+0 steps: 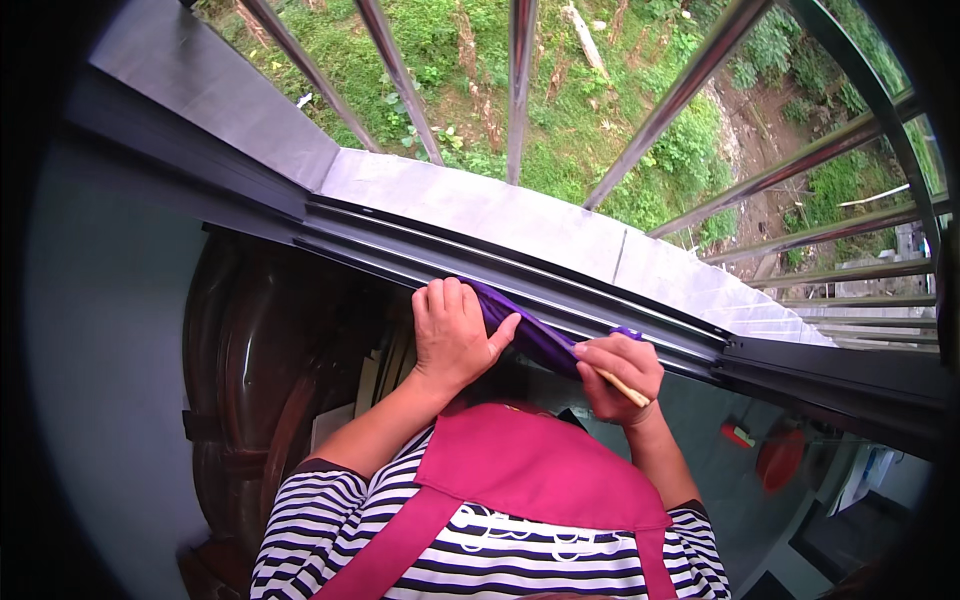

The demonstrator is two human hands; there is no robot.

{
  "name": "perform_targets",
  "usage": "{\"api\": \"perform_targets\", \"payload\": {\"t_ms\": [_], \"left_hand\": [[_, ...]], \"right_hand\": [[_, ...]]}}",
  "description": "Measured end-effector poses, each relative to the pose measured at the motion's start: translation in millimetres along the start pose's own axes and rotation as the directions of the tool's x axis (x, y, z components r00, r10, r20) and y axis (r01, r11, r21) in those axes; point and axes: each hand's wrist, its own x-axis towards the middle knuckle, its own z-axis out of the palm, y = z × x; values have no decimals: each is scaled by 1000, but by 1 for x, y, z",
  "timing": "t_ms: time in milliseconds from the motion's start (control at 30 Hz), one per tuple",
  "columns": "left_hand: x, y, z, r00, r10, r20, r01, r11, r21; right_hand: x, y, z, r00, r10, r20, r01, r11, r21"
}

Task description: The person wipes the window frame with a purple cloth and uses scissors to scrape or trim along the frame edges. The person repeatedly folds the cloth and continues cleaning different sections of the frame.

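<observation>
My left hand (454,330) grips one end of a purple cloth (536,341), its fingers over the inner edge of the dark window track (450,244). From there the cloth stretches across to my right hand (622,375), hanging partly below the frame's inner edge. Pinched in my right hand is a pair of thin wooden sticks (626,388), like chopsticks, their pale ends poking out towards me. Their far ends cannot be made out against the cloth. A bit of purple fabric also shows beyond my right fingers.
Outside the track runs a pale tiled sill (480,191) with metal window bars (517,97) beyond it. A dark, glossy piece of wooden furniture (255,337) stands at lower left. On the right, a red basin-like object (780,457) is near the wall.
</observation>
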Motion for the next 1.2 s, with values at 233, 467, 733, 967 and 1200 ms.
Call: {"api": "perform_targets", "payload": {"t_ms": [233, 467, 733, 967, 1200], "left_hand": [[18, 21, 14, 995, -71, 73, 62, 992, 110], [17, 42, 24, 992, -24, 127, 40, 991, -129], [17, 40, 29, 994, -4, 113, 23, 986, -166], [13, 25, 36, 1000, 10, 24, -3, 959, -285], [17, 55, 42, 997, 74, 32, -33, 742, -670]], "right_hand": [[-5, 21, -16, 985, 169, -16, -170, 985, -18], [1, -29, -47, 949, 272, -157, -278, 960, -17], [-17, -58, -71, 470, 743, 476, -769, 609, -192], [-107, -4, 47, 277, 916, 291, -829, 74, 555], [-104, 6, 92, 290, 943, 163, -773, 130, 621]]}}
